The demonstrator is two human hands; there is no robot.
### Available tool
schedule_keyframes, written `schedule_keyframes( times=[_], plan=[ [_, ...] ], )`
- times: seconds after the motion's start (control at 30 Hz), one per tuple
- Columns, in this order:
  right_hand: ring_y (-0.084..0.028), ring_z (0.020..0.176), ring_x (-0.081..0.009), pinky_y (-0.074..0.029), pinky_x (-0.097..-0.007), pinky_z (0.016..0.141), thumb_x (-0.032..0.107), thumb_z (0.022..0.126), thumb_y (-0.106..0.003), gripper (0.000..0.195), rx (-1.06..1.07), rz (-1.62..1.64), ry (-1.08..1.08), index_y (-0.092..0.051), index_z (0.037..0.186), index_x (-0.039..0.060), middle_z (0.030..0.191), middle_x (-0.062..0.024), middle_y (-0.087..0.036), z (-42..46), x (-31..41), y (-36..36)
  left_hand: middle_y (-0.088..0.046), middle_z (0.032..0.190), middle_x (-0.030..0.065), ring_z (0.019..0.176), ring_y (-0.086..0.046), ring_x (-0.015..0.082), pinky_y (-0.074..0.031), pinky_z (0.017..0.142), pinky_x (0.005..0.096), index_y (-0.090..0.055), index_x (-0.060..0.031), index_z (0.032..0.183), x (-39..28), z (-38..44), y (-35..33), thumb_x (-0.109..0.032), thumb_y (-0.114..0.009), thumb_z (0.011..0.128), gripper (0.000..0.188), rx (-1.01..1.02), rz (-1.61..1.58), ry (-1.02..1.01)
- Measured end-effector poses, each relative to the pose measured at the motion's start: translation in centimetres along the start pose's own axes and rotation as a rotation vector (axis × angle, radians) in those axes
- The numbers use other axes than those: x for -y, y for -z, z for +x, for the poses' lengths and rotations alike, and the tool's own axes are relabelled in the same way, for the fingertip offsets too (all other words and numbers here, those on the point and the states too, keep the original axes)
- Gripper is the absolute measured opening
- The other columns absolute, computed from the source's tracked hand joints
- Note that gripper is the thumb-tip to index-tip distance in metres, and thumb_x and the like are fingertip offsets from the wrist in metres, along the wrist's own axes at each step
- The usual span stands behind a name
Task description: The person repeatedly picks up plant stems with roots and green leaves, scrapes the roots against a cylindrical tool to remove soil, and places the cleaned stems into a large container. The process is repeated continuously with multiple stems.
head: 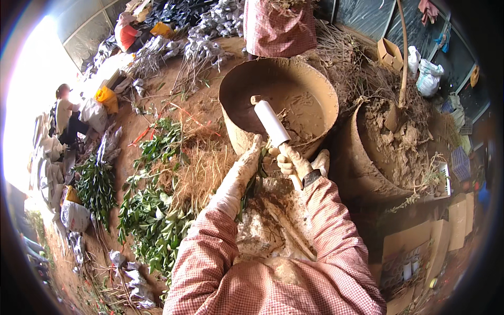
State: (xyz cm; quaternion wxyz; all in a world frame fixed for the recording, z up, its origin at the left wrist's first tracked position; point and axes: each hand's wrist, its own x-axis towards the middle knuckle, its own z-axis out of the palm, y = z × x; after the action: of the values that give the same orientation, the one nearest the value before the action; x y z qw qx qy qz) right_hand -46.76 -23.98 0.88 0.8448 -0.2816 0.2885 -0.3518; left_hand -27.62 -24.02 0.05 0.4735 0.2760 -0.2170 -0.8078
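Note:
My right hand (292,160), in a muddy glove, grips the wooden handle (296,182) of a white plastic film roll (272,123). The roll slants over the near side of a large mud-coated tub (227,118), which holds brown muddy liquid. At the tub's near rim, my left hand (254,151), also muddy, is closed around a bundle of leafy plant stems (252,185). Leaves hang down along my left forearm, while muddy roots (289,128) appear beyond the hands, partly hidden by the roll. A mud-stained sheet (256,228) covers my lap.
Bare-rooted leafy plants (157,216) lie heaped at left. A second tub (360,157) at right holds thick mud and a long-handled tool (403,59). Cardboard boxes (409,240) stand lower right. A person in a checked garment (279,31) is beyond the tub; two people sit farther left.

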Motion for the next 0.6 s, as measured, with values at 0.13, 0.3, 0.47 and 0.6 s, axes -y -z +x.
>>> schedule_keyframes(
  times=[0.13, 0.3, 0.47, 0.6],
  plan=[
    [-0.038, 0.053, -0.0030, -0.034, -0.0177, 0.043, 0.041, 0.097, -0.048, 0.046, 0.399, 0.416, -0.145, -0.046, 0.120, 0.0005, 0.071, 0.0045, -0.041, 2.0, -1.0, 2.6, -0.058, 0.076, 0.0030, 0.065, -0.053, 0.0131, -0.044, 0.058, 0.0269, -0.060, -0.0023, 0.105, 0.2, -0.1, 0.3, -0.034, -0.064, 0.090, 0.035, -0.007, -0.014, -0.008],
    [-0.031, 0.045, -0.0026, -0.030, -0.0175, 0.038, 0.045, 0.097, -0.047, 0.046, 0.284, 0.378, -0.281, -0.047, 0.115, 0.0022, 0.067, 0.0054, -0.038, 2.8, -2.4, 3.7, -0.062, 0.081, 0.0054, 0.070, -0.058, 0.0146, -0.048, 0.063, 0.0274, -0.060, -0.0007, 0.107, 0.2, -0.3, 0.2, -0.035, -0.065, 0.089, 0.039, -0.100, 0.034, -0.010],
    [-0.035, 0.047, -0.0025, -0.030, -0.0176, 0.040, 0.045, 0.094, -0.054, 0.046, -0.002, -0.036, -0.217, -0.052, 0.113, 0.0033, 0.068, 0.0054, -0.042, 1.0, -1.2, 3.0, -0.060, 0.076, 0.0042, 0.063, -0.057, 0.0154, -0.046, 0.056, 0.0275, -0.058, -0.0005, 0.103, 0.3, -0.6, -0.5, -0.034, -0.062, 0.092, 0.035, 0.005, 0.004, -0.023],
    [-0.040, 0.048, -0.0038, -0.033, -0.0207, 0.041, 0.041, 0.089, -0.065, 0.046, -0.171, -0.229, -0.168, -0.056, 0.109, 0.0002, 0.066, 0.0048, -0.046, 0.0, 0.4, 2.0, -0.059, 0.075, 0.0036, 0.062, -0.055, 0.0149, -0.045, 0.055, 0.0273, -0.058, -0.0010, 0.102, 0.4, -0.7, -0.5, -0.033, -0.061, 0.092, 0.034, -0.032, 0.026, 0.000]
  ],
)
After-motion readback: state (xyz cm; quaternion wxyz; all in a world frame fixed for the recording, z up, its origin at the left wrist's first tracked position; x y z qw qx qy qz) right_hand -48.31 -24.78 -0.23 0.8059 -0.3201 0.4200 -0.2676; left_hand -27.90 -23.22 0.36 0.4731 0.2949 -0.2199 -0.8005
